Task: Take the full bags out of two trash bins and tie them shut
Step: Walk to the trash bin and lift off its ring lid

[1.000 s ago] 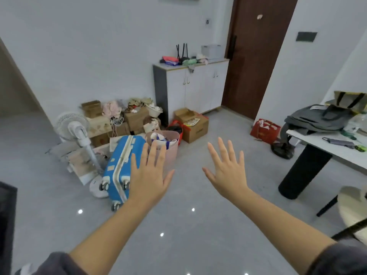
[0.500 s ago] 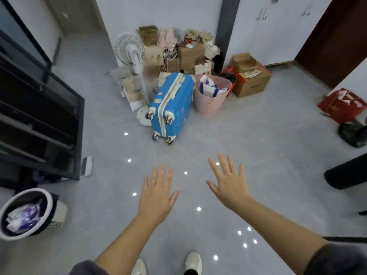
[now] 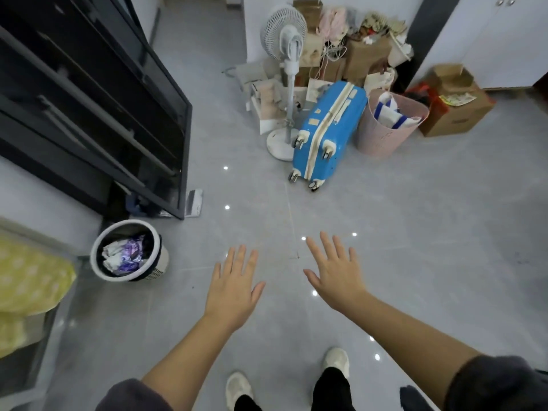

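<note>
Most of the view is showing grey tiled floor [image 3: 415,232]. A black glass-fronted cabinet [image 3: 89,99] is standing at left, a blue suitcase [image 3: 326,129] lying beyond. The white trash bin [image 3: 162,262] with its full bag [image 3: 126,231] is sitting left of the left hand [image 3: 234,289] and right hand [image 3: 335,277], both hovering apart, fingers spread, holding nothing.

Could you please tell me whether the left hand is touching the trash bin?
Apart. The head view shows bare floor between the open left hand and the trash bin.
</note>
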Available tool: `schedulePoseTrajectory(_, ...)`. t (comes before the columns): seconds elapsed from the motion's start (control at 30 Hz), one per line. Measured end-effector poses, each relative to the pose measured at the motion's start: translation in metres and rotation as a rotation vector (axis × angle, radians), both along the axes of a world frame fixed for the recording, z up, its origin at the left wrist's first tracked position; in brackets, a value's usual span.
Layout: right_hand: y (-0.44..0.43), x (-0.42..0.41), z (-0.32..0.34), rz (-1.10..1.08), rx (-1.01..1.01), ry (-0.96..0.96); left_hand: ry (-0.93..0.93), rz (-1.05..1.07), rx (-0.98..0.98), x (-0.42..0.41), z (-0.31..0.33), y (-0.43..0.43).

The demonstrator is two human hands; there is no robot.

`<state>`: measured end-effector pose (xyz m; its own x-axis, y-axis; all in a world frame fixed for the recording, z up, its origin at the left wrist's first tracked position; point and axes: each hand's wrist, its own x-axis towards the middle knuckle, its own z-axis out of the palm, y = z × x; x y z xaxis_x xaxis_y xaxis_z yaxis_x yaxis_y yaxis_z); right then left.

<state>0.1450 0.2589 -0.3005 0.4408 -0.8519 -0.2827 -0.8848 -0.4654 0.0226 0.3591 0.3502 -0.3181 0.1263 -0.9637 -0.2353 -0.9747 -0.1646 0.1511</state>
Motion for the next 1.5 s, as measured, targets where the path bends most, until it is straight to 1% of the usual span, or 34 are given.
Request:
schedulePoseTrajectory(0.2,0.031,0.113,-0.014,0.058,0.089,-0.005,0.015,0.107,-0.004,0.107,-0.012,0.039)
schedulePoseTrajectory(0.33,0.025,0.174,-0.021,0.116,0.112,-0.006,0.040,0.184,0.029,0.163,-0.024,0.047)
schedulePoseTrajectory(0.53,0.005,0.274,-0.041,0.197,0.187,-0.007,0.089,0.371,0.057,0.239,-0.040,0.056)
schedulePoseTrajectory(0.7,0.004,0.364,-0.066,0.190,0.268,0.019,0.132,0.525,0.098,0.318,-0.064,0.066)
schedulePoseTrajectory(0.8,0.012,0.415,-0.096,0.151,0.312,0.012,0.179,0.571,0.126,0.364,-0.092,0.065)
schedulePoseTrajectory(0.97,0.021,0.494,-0.181,0.019,0.473,-0.089,0.206,0.601,0.166,0.439,-0.171,0.060)
schedulePoseTrajectory(1.03,0.020,0.522,-0.220,0.004,0.511,-0.095,0.196,0.626,0.177,0.467,-0.211,0.059)
schedulePoseTrajectory(1.13,0.008,0.561,-0.285,-0.012,0.547,-0.135,0.229,0.706,0.188,0.500,-0.277,0.055)
schedulePoseTrajectory(1.23,-0.016,0.592,-0.359,-0.009,0.542,-0.189,0.255,0.825,0.137,0.530,-0.345,0.047)
schedulePoseTrajectory(1.3,-0.032,0.609,-0.407,0.008,0.515,-0.229,0.277,0.945,0.073,0.551,-0.389,0.042)
schedulePoseTrajectory(1.37,-0.048,0.624,-0.451,-0.013,0.482,-0.290,0.340,1.034,-0.009,0.573,-0.432,0.038)
schedulePoseTrajectory(1.5,-0.072,0.652,-0.519,-0.045,0.432,-0.448,0.419,1.118,-0.115,0.607,-0.503,0.028)
